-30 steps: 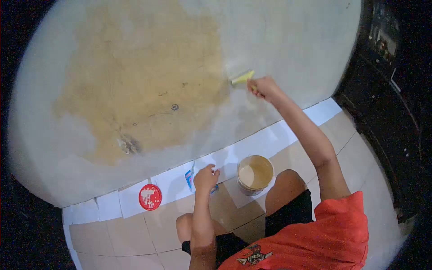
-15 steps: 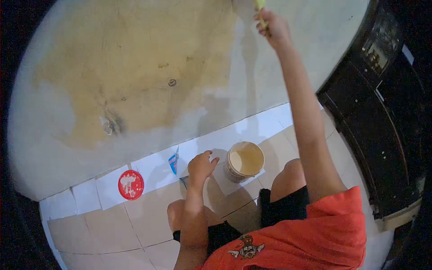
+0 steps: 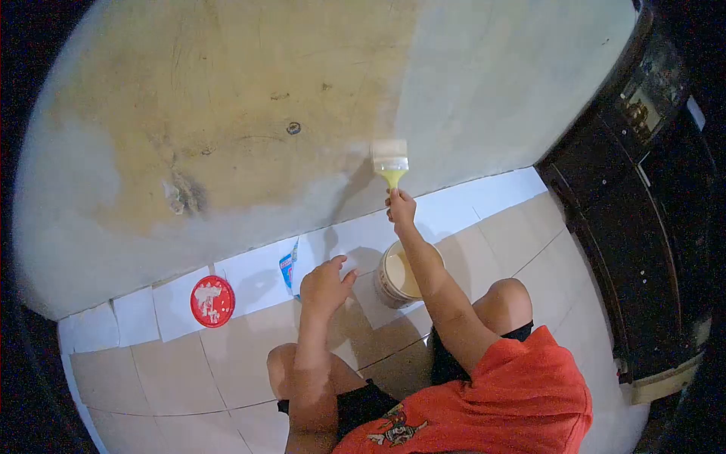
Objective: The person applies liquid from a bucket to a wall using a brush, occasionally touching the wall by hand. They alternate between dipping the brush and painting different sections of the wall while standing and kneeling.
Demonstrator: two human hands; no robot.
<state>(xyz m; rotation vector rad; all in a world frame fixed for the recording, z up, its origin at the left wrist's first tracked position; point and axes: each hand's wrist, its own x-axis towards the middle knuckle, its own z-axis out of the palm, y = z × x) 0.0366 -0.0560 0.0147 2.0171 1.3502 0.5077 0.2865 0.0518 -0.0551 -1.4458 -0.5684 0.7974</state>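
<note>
My right hand point(image 3: 402, 209) grips the yellow handle of a wide paintbrush point(image 3: 391, 157), its pale bristles pointing up against or just in front of the wall point(image 3: 469, 98). The wall is whitish at the right and along the bottom, with a large yellow-brown patch point(image 3: 249, 91) in the middle. Below my right forearm stands a bucket of cream paint point(image 3: 401, 276), partly hidden by that arm. My left hand point(image 3: 327, 286) hovers left of the bucket, fingers apart, holding nothing.
White paper sheets point(image 3: 446, 219) line the floor along the wall. On them lie a red lid point(image 3: 212, 301) smeared with white and a blue packet point(image 3: 286, 270). Dark furniture point(image 3: 605, 204) stands at the right. My bent knees are close to the bucket.
My right hand has come down and left with the paintbrush, from high on the wall to low near the patch's right edge. My left hand stays nearly in place.
</note>
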